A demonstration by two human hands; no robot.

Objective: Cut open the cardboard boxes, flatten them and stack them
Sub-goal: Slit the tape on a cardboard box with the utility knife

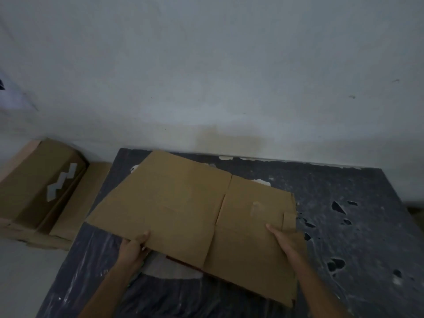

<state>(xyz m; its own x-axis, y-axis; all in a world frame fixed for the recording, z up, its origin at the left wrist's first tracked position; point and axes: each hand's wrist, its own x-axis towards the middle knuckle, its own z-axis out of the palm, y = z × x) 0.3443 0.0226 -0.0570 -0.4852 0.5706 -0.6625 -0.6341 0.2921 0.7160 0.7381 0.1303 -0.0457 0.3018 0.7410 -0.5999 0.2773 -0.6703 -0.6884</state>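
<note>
Flattened cardboard (183, 203): one brown sheet, creased into panels with a slit between the flaps, lying on the table (344, 191) and covering most of its near-left half; its near-right corner comes close to the lower frame edge. Left hand (133, 247): grips the sheet's near-left edge, thumb on top, fingers tucked below and hidden, so the pinch is only partly seen; forearm cut off at the lower frame. Right hand (283, 243): lies flat on the sheet's right panel, fingers straight and together, pointing far-left, holding nothing; thumb not made out. Strip (183, 262): thin dark red edge showing just under the sheet's near edge, identity unclear. Pale patch (172, 273): grey-white area on the table just near of that strip, partly covered by the sheet. Table: dark, worn top with pale scuffs, darker chipped spots on the right, white flakes along the far edge; right and near sides cut off. Box (34, 180): brown, long, still formed, left of the table, white tape (60, 182) in a zigzag on its top; its left end is cut by the frame. Flat sheets (75, 203): brown cardboard under and right of the box, between it and the table; count cannot be told. Wall (206, 76): pale, plain, faint yellowish stain just above the table. The whole view is dim and soft.
</note>
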